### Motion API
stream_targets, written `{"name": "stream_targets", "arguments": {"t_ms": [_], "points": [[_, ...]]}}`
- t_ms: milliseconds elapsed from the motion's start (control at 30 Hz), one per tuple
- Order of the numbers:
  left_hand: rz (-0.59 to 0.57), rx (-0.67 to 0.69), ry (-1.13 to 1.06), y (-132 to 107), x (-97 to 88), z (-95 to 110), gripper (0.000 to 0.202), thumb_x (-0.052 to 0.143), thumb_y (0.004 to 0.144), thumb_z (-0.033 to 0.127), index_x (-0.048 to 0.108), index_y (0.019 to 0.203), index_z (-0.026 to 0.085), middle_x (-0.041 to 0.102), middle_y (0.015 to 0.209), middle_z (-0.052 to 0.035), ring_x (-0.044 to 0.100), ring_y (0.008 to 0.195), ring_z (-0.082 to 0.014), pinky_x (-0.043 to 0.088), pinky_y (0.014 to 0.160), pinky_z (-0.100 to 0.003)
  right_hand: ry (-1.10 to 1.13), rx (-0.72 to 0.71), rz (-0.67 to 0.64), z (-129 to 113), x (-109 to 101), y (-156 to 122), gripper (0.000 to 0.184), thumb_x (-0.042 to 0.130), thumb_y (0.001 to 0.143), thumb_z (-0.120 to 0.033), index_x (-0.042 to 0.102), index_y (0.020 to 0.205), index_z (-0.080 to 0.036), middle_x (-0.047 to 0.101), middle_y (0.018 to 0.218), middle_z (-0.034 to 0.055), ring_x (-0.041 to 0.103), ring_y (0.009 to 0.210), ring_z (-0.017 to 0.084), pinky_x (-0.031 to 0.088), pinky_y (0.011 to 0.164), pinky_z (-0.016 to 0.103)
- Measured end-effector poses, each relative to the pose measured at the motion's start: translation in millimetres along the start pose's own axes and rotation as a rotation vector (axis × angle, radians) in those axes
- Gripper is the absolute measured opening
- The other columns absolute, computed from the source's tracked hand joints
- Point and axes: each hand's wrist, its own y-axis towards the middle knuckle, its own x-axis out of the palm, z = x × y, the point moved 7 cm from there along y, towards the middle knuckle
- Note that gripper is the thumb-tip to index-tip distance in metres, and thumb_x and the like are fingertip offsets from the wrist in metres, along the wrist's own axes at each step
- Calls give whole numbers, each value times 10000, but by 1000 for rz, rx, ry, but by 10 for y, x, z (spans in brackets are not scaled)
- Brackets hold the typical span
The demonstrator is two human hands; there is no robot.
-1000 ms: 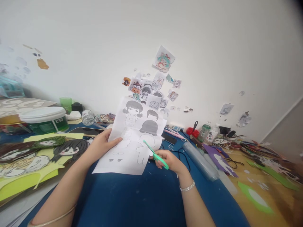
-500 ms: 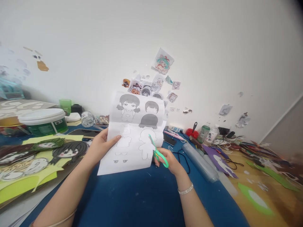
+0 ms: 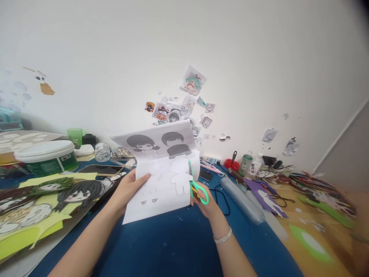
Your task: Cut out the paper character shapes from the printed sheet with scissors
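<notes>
A white paper sheet (image 3: 167, 202) printed with a chibi girl, hair shapes, clothes, eyes and a body outline is held up over the blue table. My left hand (image 3: 133, 188) grips its left edge, thumb on the printed face. In my right hand (image 3: 206, 204) are green-handled scissors (image 3: 198, 190), fingers closed around the loops. Their blades point up along the right side of the body outline, against the sheet's right part. How far the blades are apart I cannot tell. The sheet's upper part bends back along a crease.
Left lie cut-out paper characters (image 3: 79, 194) on yellow paper, a phone (image 3: 100, 169) and a white-lidded tub (image 3: 46, 152). On the right are a clear plastic roll (image 3: 242, 200), purple paper (image 3: 266, 196), bottles (image 3: 246, 163) and paper scraps. Drawings (image 3: 193, 80) hang on the wall.
The sheet's upper part has folded further back and its left top corner swung left. The scissors have shifted slightly right and stand more upright. The view has moved a little.
</notes>
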Motion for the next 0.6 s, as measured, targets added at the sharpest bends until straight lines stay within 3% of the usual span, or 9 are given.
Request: {"name": "stream_targets", "arguments": {"t_ms": [100, 267, 433, 600], "points": [[-7, -25, -13, 30, 83, -121, 402, 692, 651, 254, 553, 1026, 209, 709, 789, -52, 651, 548, -182, 523, 471, -262, 34, 23, 32, 47, -20, 3, 419, 500, 734, -611, 526, 759, -193, 376, 567, -13, 298, 476, 100, 297, 489, 253], [110, 22, 113, 77, 66, -255, 399, 664, 663, 322, 577, 1023, 175, 698, 912, -86, 661, 638, -200, 512, 501, -255, 32, 35, 48, 48, -4, 28, 470, 545, 682, -637, 525, 736, -170, 369, 542, -28, 287, 458, 83, 281, 461, 236], [254, 203, 328, 15, -8, -152, 406, 611, 678, 414, 586, 1006, 176, 664, 1026, -88, 642, 837, -256, 521, 630, -297, -16, 62, -39, 4, 111, 43, 491, 531, 699, -635, 563, 762, -149, 469, 535, 1, 372, 482, 106, 291, 483, 243], [319, 291, 382, -49, -6, -94, 414, 589, 690, 437, 568, 1011, 177, 647, 1055, -96, 628, 882, -273, 523, 679, -329, 25, 84, 52, 87, 32, 45, 429, 559, 705, -597, 540, 688, -169, 447, 507, -11, 362, 465, 99, 290, 479, 242]]}}
